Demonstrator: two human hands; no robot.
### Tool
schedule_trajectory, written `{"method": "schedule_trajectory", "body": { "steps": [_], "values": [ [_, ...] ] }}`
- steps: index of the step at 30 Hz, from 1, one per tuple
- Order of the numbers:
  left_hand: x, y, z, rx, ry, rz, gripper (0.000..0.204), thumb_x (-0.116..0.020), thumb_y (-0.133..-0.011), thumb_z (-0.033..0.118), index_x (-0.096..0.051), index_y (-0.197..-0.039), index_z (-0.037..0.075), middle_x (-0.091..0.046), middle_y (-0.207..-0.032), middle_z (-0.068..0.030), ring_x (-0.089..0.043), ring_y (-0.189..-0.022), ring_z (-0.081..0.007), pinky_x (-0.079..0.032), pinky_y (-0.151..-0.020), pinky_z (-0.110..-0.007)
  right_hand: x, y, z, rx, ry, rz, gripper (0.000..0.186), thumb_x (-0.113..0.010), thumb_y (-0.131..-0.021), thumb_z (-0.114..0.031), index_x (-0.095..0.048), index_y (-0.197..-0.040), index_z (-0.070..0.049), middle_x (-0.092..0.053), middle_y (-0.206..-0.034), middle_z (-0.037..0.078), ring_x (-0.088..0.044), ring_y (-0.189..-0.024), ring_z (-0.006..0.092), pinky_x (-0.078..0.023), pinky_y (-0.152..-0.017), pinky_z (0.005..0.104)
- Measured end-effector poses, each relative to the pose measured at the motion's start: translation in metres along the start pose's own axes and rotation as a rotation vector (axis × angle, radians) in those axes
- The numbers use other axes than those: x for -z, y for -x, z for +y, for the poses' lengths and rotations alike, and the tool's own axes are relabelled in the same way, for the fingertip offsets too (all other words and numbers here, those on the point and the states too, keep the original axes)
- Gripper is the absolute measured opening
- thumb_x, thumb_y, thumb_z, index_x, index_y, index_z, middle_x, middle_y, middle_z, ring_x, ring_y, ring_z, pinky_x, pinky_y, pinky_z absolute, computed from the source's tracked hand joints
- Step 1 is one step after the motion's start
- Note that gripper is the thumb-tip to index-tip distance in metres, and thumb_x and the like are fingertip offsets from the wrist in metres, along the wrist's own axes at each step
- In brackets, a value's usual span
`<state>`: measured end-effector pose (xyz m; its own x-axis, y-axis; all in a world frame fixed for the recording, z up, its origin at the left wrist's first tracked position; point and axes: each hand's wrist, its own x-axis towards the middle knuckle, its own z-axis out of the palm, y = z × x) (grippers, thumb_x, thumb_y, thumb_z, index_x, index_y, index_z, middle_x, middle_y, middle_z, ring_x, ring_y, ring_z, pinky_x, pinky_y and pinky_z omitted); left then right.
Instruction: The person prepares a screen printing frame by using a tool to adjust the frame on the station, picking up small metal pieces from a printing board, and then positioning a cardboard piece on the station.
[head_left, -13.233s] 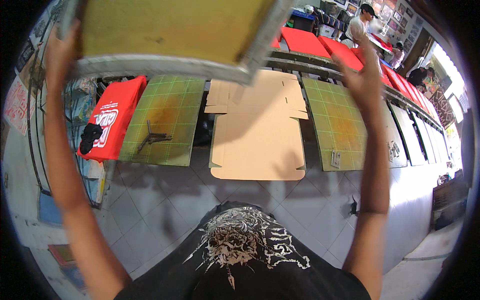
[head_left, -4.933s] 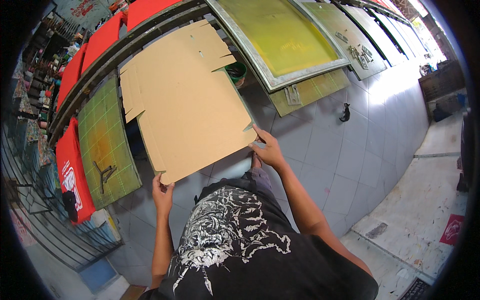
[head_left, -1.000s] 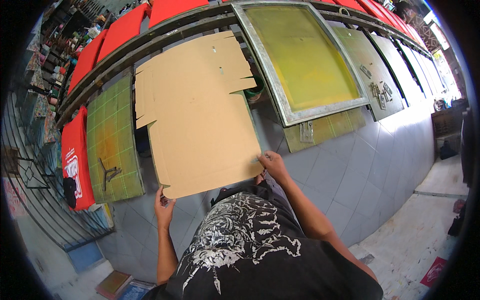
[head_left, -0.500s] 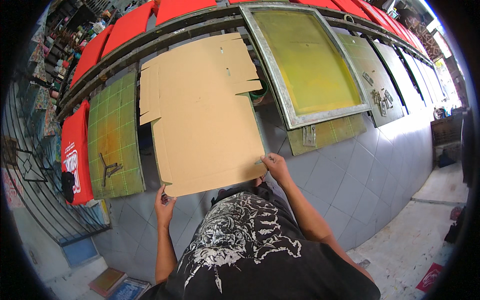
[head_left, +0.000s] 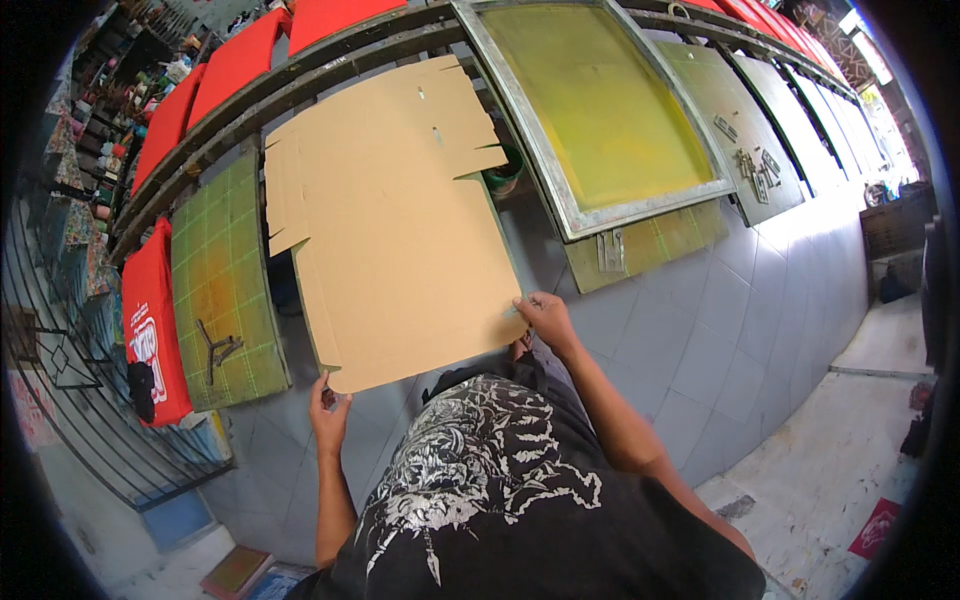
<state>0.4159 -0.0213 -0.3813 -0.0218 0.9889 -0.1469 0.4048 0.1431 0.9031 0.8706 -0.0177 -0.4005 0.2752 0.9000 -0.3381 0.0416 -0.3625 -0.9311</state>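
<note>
A large flat sheet of brown cardboard (head_left: 390,230) with slits and notched flaps lies in front of me, its near edge reaching out toward my body. At its near left corner my left hand (head_left: 329,408) pinches the edge between thumb and fingers. My right hand (head_left: 545,320) has the near right corner, thumb on top and fingers curled at the rim. The surface under the sheet is mostly hidden by it.
Right of the cardboard rests a metal-framed yellow-green printing screen (head_left: 610,120). A gridded green board (head_left: 225,285) with a dark metal bracket (head_left: 217,350) stands left, beside red fabric (head_left: 155,320). Metal hinge-like pieces (head_left: 760,178) lie on a board at right. Tiled floor (head_left: 680,330) runs below.
The view has turned slightly, shifting the boards and screen in the picture. My right hand and the cardboard's right corner sit a little further left and up; both hands keep their hold.
</note>
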Motion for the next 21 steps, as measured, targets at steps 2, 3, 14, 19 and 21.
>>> {"method": "schedule_trajectory", "body": {
  "steps": [2,3,14,19,21],
  "values": [
    [0.001,0.001,0.001,-0.006,-0.021,-0.003,0.063,-0.070,-0.075,-0.002,-0.048,-0.133,0.007,-0.054,-0.122,-0.0064,-0.056,-0.100,-0.0155,-0.046,-0.085,-0.029,-0.001,0.001,-0.001,-0.020,-0.004,-0.009,0.034,-0.061,-0.088,-0.031,-0.061,-0.081,0.003,-0.051,-0.055,0.005,-0.047,-0.037,0.0122,-0.034,-0.031,0.0295],
    [0.002,0.000,0.001,-0.014,-0.035,-0.008,0.064,-0.070,-0.074,-0.002,-0.048,-0.134,0.007,-0.053,-0.123,-0.0064,-0.056,-0.101,-0.0155,-0.045,-0.085,-0.029,-0.001,-0.001,0.000,-0.019,-0.007,-0.012,0.034,-0.061,-0.088,-0.031,-0.061,-0.083,0.003,-0.051,-0.056,0.005,-0.047,-0.038,0.0120,-0.034,-0.031,0.0294],
    [-0.001,0.008,0.000,0.037,0.054,0.000,0.069,-0.068,-0.075,-0.004,-0.043,-0.138,0.007,-0.056,-0.121,-0.0062,-0.054,-0.096,-0.0137,-0.044,-0.084,-0.027,-0.002,0.009,0.004,-0.093,-0.299,-0.027,0.036,-0.053,-0.094,-0.034,-0.060,-0.095,0.001,-0.053,-0.062,0.004,-0.047,-0.041,0.0113,-0.035,-0.034,0.0259],
    [-0.007,0.003,0.010,0.057,0.032,0.023,0.066,-0.067,-0.076,-0.005,-0.044,-0.137,0.005,-0.057,-0.118,-0.0067,-0.054,-0.096,-0.0132,-0.045,-0.083,-0.027,-0.009,-0.004,0.001,-0.079,-0.154,0.086,0.036,-0.050,-0.095,-0.033,-0.061,-0.086,0.001,-0.056,-0.064,0.005,-0.050,-0.047,0.0124,-0.038,-0.038,0.0288],
    [-0.006,0.001,0.007,0.035,0.052,0.019,0.065,-0.067,-0.076,-0.005,-0.044,-0.136,0.005,-0.058,-0.117,-0.0066,-0.055,-0.096,-0.0131,-0.045,-0.083,-0.027,-0.016,-0.006,-0.001,-0.076,-0.204,0.100,0.036,-0.050,-0.094,-0.033,-0.061,-0.084,0.000,-0.056,-0.064,0.004,-0.052,-0.050,0.0125,-0.039,-0.040,0.0298]
  ]
}}
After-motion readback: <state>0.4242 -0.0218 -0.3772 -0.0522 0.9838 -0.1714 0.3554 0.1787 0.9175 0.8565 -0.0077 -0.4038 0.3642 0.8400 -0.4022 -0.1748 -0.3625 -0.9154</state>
